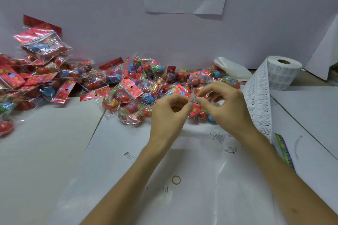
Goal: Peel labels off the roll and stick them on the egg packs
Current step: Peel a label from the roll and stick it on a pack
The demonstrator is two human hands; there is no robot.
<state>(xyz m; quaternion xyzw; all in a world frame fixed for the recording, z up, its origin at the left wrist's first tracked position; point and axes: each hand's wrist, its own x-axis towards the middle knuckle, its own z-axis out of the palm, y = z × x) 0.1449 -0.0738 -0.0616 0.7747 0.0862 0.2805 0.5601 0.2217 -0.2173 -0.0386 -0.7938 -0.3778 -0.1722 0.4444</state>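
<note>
- The left hand [170, 113] and the right hand [225, 104] each pinch one end of a small printed label [193, 99] between thumb and forefinger, left of the label roll [282, 73].
- Egg packs [128, 87] lie heaped directly beneath and beyond the label, spreading farther left of the roll.
- A strip of labels [259, 107] trails from the roll past the right wrist.
- Stray labels [218, 138] lie on the white sheet [192, 197], left of the roll and nearer the person.

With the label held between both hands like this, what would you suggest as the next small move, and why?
Probably lower the label onto the egg pack just beneath it and press it flat. The left hand and right hand both pinch the one small label, which looks clear of the strip, right above that pack's pink header card.
</note>
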